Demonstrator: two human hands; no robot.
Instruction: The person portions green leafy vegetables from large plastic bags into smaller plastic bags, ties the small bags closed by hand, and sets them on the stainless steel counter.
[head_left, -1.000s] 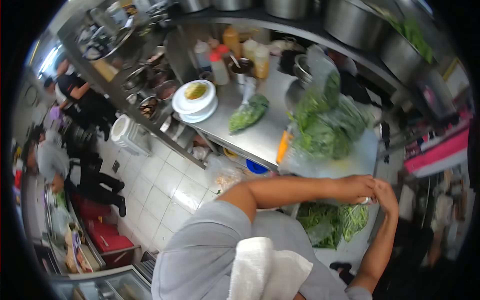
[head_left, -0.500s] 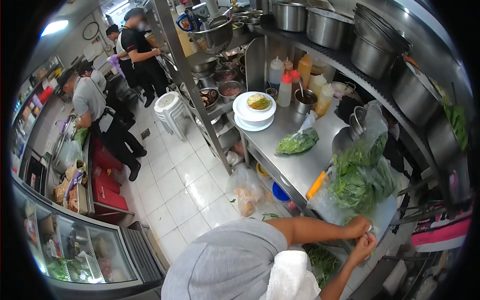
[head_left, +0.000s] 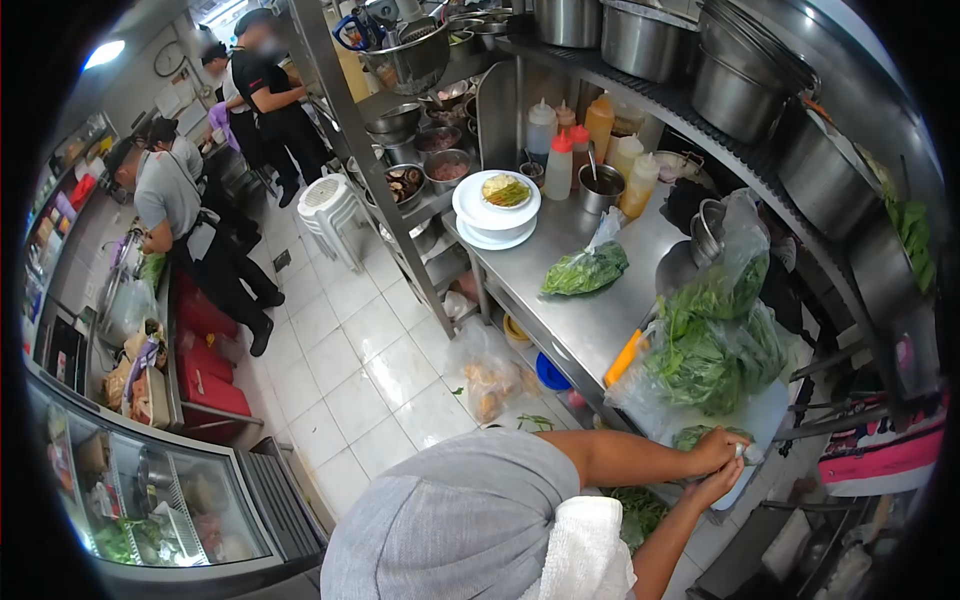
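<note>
Greens (head_left: 688, 437) beside left hand (head_left: 716, 449) show more fully on board (head_left: 768, 412) than just before. Left fingers clamped on bunched plastic (head_left: 742, 452); right hand (head_left: 712, 485) meets it, fingertip grip unclear. Plastic looks gathered, not loose. Big bag (head_left: 708, 360) just beyond.

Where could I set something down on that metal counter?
Bare counter shows between the plates and the nearest bagged greens, and between those greens and the orange handle. It's crowded by the bottles and around the big bag and both hands.
</note>
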